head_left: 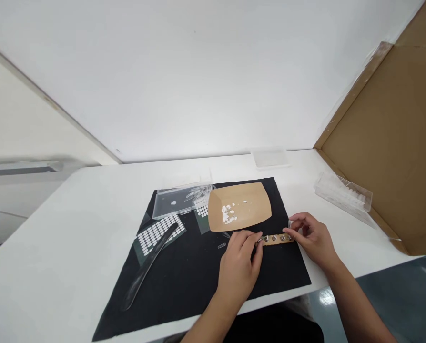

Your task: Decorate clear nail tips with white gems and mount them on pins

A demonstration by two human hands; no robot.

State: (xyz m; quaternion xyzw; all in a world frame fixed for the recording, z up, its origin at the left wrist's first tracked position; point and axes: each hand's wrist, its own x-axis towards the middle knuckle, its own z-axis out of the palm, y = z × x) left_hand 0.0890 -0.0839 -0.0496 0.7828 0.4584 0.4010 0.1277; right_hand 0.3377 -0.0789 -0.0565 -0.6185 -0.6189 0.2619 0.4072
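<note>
A narrow brown strip [278, 239] with several round metal pieces in a row lies on the black mat [184, 286]. My left hand [238, 261] is closed at the strip's left end, thumb and index finger pinching it. At the right end my right hand [312, 239] is closed, its thumb touching the strip and a small clear piece [289, 223] showing at its fingertips. That piece looks like a clear nail tip, mostly hidden by the fingers. Another clear nail tip [221, 246] lies on the mat, left of my left hand.
Behind my hands sits a brown paper tray [259, 209] with white scraps. To its left are an open clear box [163, 202] of clear tips, sheets of white oval stickers [156, 236] and a curved black nail file [147, 267]. A clear box [343, 193] stands right, near cardboard [395, 143].
</note>
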